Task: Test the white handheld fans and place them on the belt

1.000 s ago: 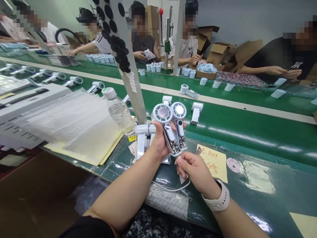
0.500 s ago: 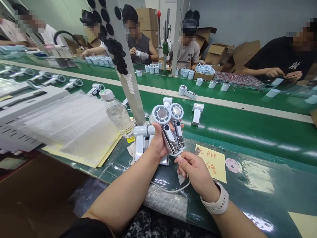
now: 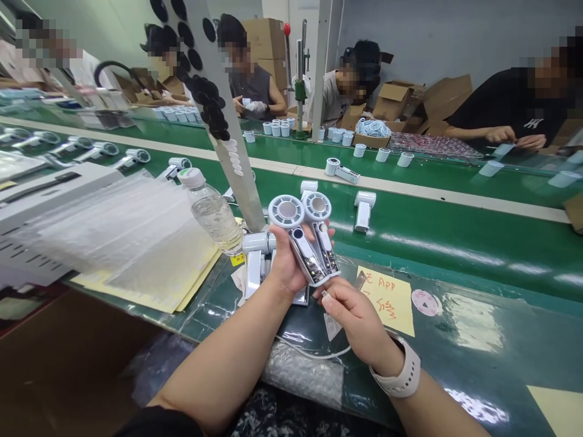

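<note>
My left hand (image 3: 286, 267) is wrapped round two handheld fans side by side. Both the nearer fan (image 3: 286, 212) and the farther fan (image 3: 318, 208) have round pale-blue heads and opened handles showing circuit boards. Just below the handle ends, my right hand (image 3: 355, 312) pinches the small plug (image 3: 324, 294) of a white cable (image 3: 314, 355). That plug is apart from the fans, and the cable loops down over the bench. Behind my left wrist, more white fans (image 3: 255, 246) stand on the bench, partly hidden.
A water bottle (image 3: 212, 212) stands left of a slanted post (image 3: 234, 145). Plastic sheets (image 3: 132, 230) lie farther left. A yellow note (image 3: 392, 300) sits right of my hand. Beyond runs a green conveyor (image 3: 432, 224) carrying a fan (image 3: 364, 211); several co-workers sit across it.
The plug, at the handle end before, has come away downward in my right hand. The fans have shifted slightly left in the picture. A co-worker across the line has leaned over.
</note>
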Tool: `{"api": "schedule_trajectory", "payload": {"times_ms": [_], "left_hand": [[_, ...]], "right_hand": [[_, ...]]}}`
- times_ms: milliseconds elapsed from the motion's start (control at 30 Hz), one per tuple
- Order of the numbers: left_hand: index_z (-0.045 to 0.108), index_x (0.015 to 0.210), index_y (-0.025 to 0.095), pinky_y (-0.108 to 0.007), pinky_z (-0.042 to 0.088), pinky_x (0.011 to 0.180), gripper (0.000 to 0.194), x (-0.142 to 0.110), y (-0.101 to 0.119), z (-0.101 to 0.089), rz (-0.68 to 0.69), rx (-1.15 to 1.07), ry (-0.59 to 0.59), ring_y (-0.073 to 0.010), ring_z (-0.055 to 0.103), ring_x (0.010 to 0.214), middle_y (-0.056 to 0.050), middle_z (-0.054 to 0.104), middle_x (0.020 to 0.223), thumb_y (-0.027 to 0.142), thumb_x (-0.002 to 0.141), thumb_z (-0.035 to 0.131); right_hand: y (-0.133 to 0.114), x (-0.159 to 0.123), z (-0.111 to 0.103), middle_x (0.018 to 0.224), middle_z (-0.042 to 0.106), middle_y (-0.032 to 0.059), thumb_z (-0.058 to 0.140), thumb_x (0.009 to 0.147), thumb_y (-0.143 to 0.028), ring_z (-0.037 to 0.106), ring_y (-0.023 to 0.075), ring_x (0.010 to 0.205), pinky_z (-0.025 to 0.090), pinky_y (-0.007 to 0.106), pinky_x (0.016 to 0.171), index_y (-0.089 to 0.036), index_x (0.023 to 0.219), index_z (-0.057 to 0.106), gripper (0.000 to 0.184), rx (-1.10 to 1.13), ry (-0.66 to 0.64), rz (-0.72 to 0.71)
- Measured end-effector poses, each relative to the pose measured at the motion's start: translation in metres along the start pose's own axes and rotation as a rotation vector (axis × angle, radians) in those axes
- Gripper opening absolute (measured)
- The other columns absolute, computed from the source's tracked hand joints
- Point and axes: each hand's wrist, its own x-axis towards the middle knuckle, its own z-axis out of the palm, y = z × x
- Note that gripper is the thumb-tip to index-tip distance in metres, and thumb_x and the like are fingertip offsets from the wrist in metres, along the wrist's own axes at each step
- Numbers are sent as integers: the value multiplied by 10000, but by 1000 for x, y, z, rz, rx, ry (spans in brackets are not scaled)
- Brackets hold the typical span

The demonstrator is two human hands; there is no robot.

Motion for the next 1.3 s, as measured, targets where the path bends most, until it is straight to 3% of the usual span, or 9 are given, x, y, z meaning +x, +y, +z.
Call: {"api": "schedule_trajectory", "payload": {"times_ms": [100,200,400,700,867,1000,1100,1200,1300], "left_hand": [[587,603,164,-337,577,741,675,0,3,2,13,-42,13,-241,706,912,-75,726,998,832,557,676],[588,598,162,-346,578,750,676,-2,2,4,10,-19,-16,-265,705,951,-80,724,998,829,547,684],[590,592,162,-325,571,753,668,-3,4,6,-23,-54,-16,-241,704,918,-72,727,1006,817,528,707],[602,604,162,-375,572,823,695,-9,-5,10,36,67,-11,-306,680,1032,-95,722,1008,846,511,683],[653,705,175,-383,574,815,690,-4,-3,5,20,78,7,-322,667,1074,-92,717,1038,841,528,691],[675,810,188,-365,566,818,583,-3,2,3,38,56,65,-287,674,1055,-68,721,973,751,659,694],[701,910,184,-396,555,824,507,-10,-3,5,-42,113,-31,-306,686,1007,-83,733,976,618,658,772],[716,950,153,-400,538,791,557,-17,-11,4,-157,292,-208,-316,697,902,-103,737,895,538,578,868],[713,932,144,-375,524,786,563,-15,-15,0,-161,363,-197,-273,685,859,-98,728,886,571,593,855]], "right_hand": [[0,2,-2,845,601,46,544,930,-490,551,201,826,426,332,766,-212,691,562,367,-78,96,-29],[3,3,-6,690,580,15,539,922,-515,541,186,692,421,321,683,-217,697,558,374,-59,142,96],[2,4,-10,571,584,-4,594,878,-567,549,166,586,425,311,641,-212,647,556,425,45,-5,198],[12,0,3,467,539,-38,585,885,-616,532,156,501,424,298,591,-219,693,536,444,237,174,236],[8,1,-4,683,598,15,558,914,-554,554,189,695,435,335,712,-220,679,544,409,98,157,144],[2,3,-17,1001,618,82,566,907,-501,559,255,976,428,404,883,-223,608,511,412,-116,301,13],[3,5,-27,1271,592,96,572,912,-509,503,284,1222,377,454,1045,-241,977,661,290,-65,356,26],[4,6,-36,1213,648,87,611,901,-524,592,262,1111,481,428,946,-254,1192,609,397,164,181,86],[2,8,-43,1141,671,72,755,808,-474,635,239,993,529,387,859,-258,1176,593,456,260,193,64]]}}
